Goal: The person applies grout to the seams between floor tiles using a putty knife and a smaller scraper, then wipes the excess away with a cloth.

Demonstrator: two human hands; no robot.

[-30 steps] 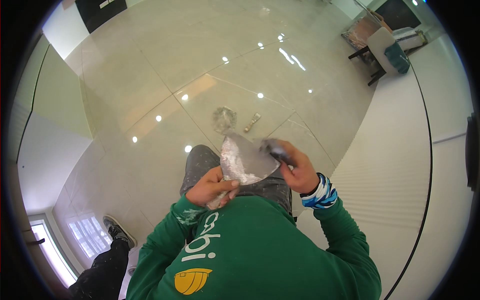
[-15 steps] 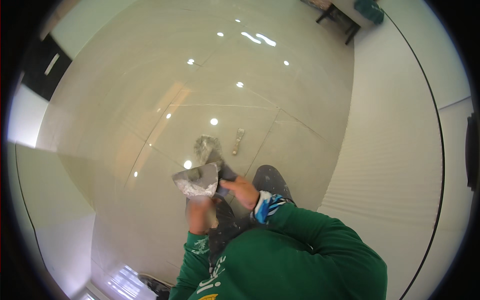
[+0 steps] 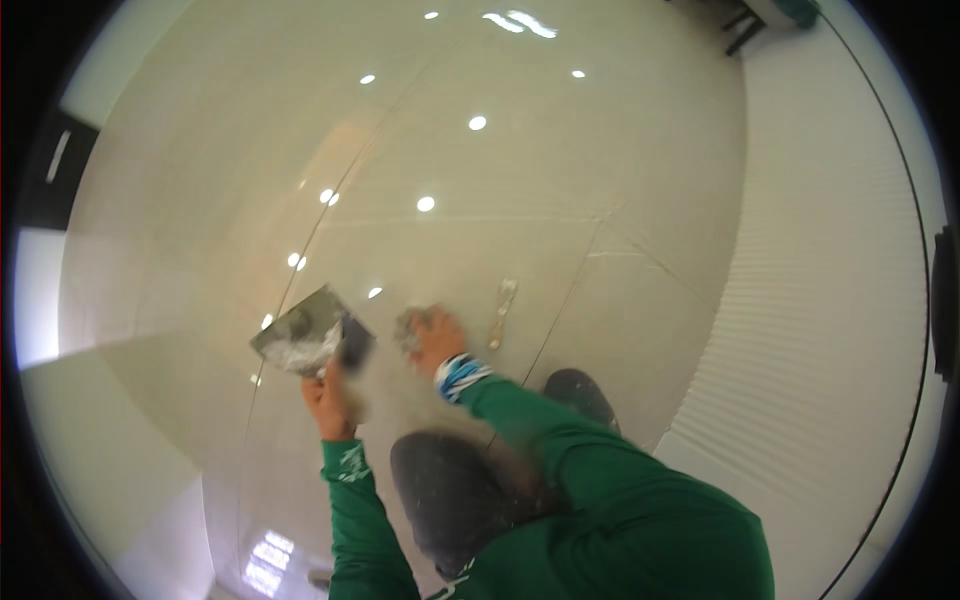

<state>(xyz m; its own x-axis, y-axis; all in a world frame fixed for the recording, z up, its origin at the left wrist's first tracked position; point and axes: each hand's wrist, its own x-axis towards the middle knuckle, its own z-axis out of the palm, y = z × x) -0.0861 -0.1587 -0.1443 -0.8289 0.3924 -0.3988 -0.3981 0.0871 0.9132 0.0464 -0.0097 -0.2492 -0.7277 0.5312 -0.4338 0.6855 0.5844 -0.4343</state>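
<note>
In the head view, my left hand (image 3: 322,400) is closed on the handle of a wide putty knife (image 3: 295,330), its blade caked with white compound; a darker piece (image 3: 355,348) sits beside that blade, too blurred to make out. My right hand (image 3: 438,338) reaches down to the floor, fingers apart over a grey, mottled patch or item (image 3: 408,325) that they partly hide. A narrow stained scraper (image 3: 504,305) lies on the tiles just to the right of that hand. My bent knees in grey trousers are below both hands.
Glossy tiled floor (image 3: 530,160) surrounds me. A pale ribbed panel or wall (image 3: 800,300) runs along the right side. A chair with dark legs (image 3: 760,22) and green cloth is at the upper right. Pale cabinetry (image 3: 120,430) and a dark panel (image 3: 60,170) line the left.
My right hand has left the putty knife and dark tool and moved down to the grey patch on the floor. My left hand has carried the putty knife leftward. My body leans lower.
</note>
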